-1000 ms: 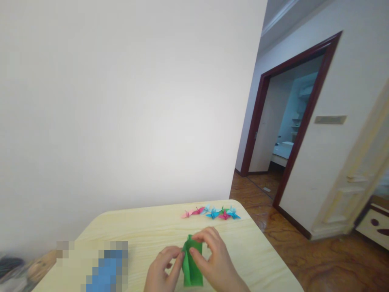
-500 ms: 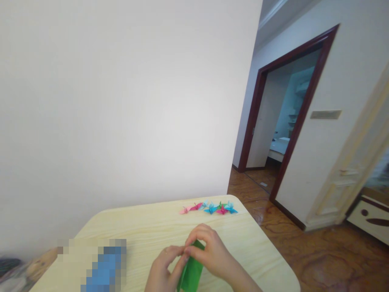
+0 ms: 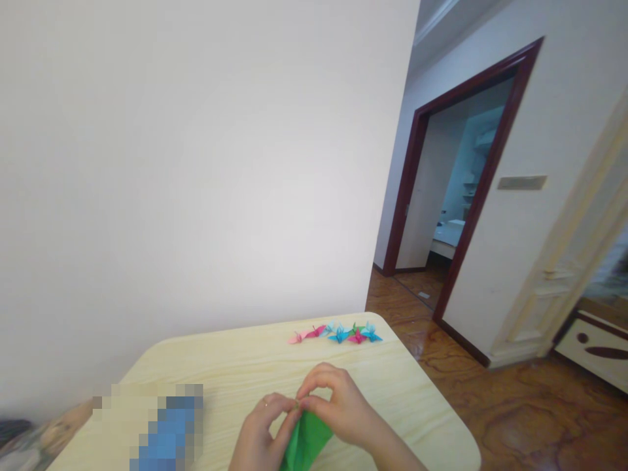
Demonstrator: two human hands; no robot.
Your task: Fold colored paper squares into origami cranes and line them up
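A folded sheet of green paper (image 3: 308,442) hangs between my hands over the near part of the table. My left hand (image 3: 262,428) pinches its upper edge between thumb and forefinger and wears a ring. Close beside those fingertips, my right hand (image 3: 338,405) grips the same edge between thumb and fingers, and the fingertips nearly touch. The paper's lower part runs out of the bottom of the view. Beyond my hands, several small origami cranes (image 3: 338,335) in pink, red, blue and green lie in a cluster by the table's far edge.
The pale wooden table (image 3: 216,366) stands against a white wall (image 3: 196,163). A pixelated blue patch (image 3: 169,432) covers something on its left side. At the right, brown flooring (image 3: 426,392) leads to a doorway with a dark red frame (image 3: 490,176).
The green paper has swung and spread wider, its lower right corner now out toward my right wrist. Both hands keep their pinch in almost the same place.
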